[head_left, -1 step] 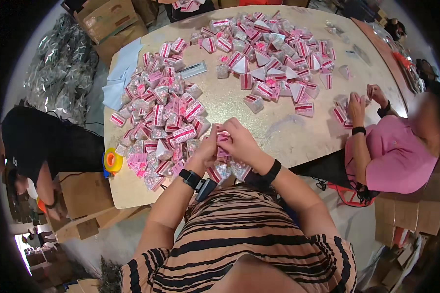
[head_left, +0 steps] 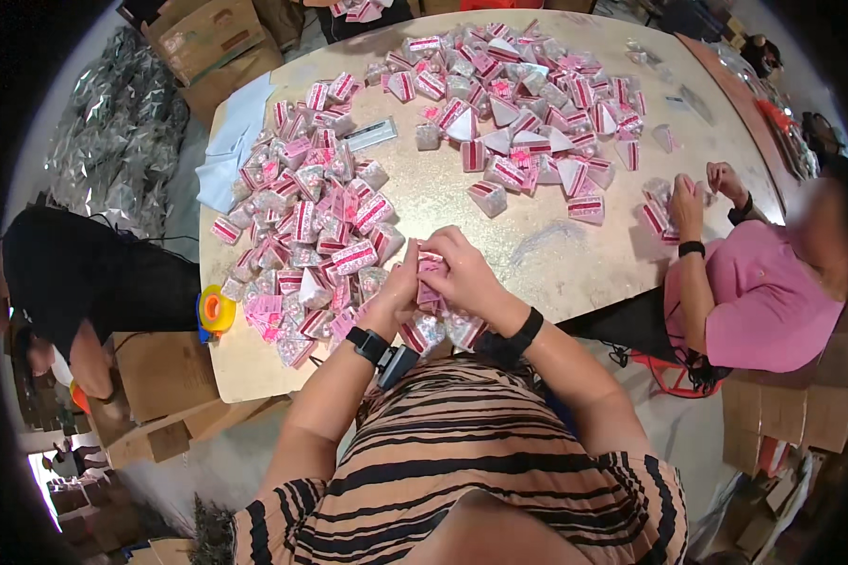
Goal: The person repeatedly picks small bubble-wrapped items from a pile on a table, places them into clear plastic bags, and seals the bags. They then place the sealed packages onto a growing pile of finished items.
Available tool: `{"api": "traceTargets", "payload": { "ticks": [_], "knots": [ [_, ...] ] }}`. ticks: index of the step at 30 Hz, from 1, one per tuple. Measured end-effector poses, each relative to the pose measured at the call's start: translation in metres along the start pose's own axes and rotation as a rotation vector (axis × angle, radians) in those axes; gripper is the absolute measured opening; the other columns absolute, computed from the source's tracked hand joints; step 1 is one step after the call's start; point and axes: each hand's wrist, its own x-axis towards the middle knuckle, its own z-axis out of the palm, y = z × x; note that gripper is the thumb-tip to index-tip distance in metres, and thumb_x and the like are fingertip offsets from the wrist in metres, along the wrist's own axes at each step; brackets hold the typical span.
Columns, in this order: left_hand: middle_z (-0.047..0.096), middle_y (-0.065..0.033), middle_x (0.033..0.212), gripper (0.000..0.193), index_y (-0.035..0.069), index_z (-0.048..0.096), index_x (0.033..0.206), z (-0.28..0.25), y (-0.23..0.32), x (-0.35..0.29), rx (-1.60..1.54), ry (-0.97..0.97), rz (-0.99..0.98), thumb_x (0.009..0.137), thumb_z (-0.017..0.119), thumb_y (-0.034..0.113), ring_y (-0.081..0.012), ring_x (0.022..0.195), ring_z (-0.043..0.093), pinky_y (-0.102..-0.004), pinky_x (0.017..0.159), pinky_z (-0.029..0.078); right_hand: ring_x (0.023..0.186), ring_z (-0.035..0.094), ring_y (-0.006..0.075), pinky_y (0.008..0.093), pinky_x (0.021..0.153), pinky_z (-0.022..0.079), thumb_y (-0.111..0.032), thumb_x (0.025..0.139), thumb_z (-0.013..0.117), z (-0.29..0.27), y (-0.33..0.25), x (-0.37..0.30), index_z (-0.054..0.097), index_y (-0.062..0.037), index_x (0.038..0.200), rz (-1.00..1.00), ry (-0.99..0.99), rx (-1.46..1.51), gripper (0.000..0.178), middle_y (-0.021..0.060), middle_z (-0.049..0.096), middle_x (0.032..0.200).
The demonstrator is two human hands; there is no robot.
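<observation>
My left hand and my right hand meet at the table's near edge, fingers closed round a pink card. Small clear packets with glittery, silvery contents lie just under my hands; whether the card is fastened to them is hidden by my fingers. Left of my left hand spreads a large heap of clear packets with pink-and-white labels, the closest of them almost at my wrist. Several loose pink cards lie at the heap's near end.
A second packet heap covers the table's far side. A yellow tape roll sits at the left edge, a flat grey piece between the heaps. At right a person in pink handles packets; another in black is left.
</observation>
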Motion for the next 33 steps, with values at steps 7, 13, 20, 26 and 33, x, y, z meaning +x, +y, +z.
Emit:
{"api": "traceTargets", "payload": {
  "ticks": [7, 13, 20, 26, 33],
  "knots": [
    [0.062, -0.0094, 0.101, 0.07, 0.006, 0.051, 0.116, 0.005, -0.012, -0.002, -0.129, 0.001, -0.007, 0.087, 0.031, 0.066, -0.0214, 0.088, 0.063, -0.0388, 0.069, 0.053, 0.101, 0.052, 0.0333, 0.0393, 0.087, 0.044, -0.02, 0.059, 0.074, 0.001, 0.012, -0.029, 0.049, 0.0019, 0.118, -0.168, -0.208, -0.24, 0.068, 0.0184, 0.049, 0.115],
    [0.059, -0.0098, 0.112, 0.064, 0.007, 0.048, 0.123, -0.005, -0.027, -0.008, 0.006, 0.072, 0.014, 0.091, 0.03, 0.059, -0.0214, 0.101, 0.059, -0.0371, 0.082, 0.05, 0.094, 0.053, 0.0305, 0.0371, 0.076, 0.045, -0.026, 0.055, 0.077, 0.014, 0.013, -0.038, 0.049, 0.0037, 0.109, -0.207, -0.292, -0.442, 0.067, 0.0149, 0.052, 0.105],
    [0.058, -0.0097, 0.114, 0.075, 0.004, 0.048, 0.124, 0.001, -0.042, -0.014, 0.055, 0.131, -0.015, 0.087, 0.03, 0.067, -0.0226, 0.104, 0.057, -0.0383, 0.083, 0.049, 0.085, 0.054, 0.03, 0.0378, 0.07, 0.044, -0.018, 0.056, 0.073, 0.02, 0.023, -0.051, 0.051, 0.0012, 0.096, -0.251, -0.34, -0.435, 0.05, 0.0142, 0.051, 0.092],
    [0.059, -0.0109, 0.111, 0.073, 0.005, 0.053, 0.117, -0.005, -0.052, -0.008, -0.121, 0.098, -0.018, 0.088, 0.027, 0.066, -0.023, 0.099, 0.058, -0.0377, 0.081, 0.049, 0.087, 0.054, 0.0314, 0.0388, 0.073, 0.046, -0.014, 0.056, 0.07, 0.021, 0.026, -0.044, 0.053, 0.0037, 0.091, -0.318, -0.287, -0.335, 0.043, 0.0151, 0.054, 0.089],
    [0.061, -0.0072, 0.098, 0.028, 0.005, 0.055, 0.109, -0.017, -0.047, -0.011, -0.173, -0.205, 0.088, 0.087, 0.057, 0.021, -0.019, 0.089, 0.061, -0.0346, 0.075, 0.051, 0.087, 0.054, 0.0332, 0.0402, 0.078, 0.045, -0.019, 0.055, 0.072, 0.018, 0.033, -0.041, 0.053, -0.0024, 0.095, -0.152, -0.268, -0.226, 0.047, 0.0157, 0.054, 0.093]
  ]
}}
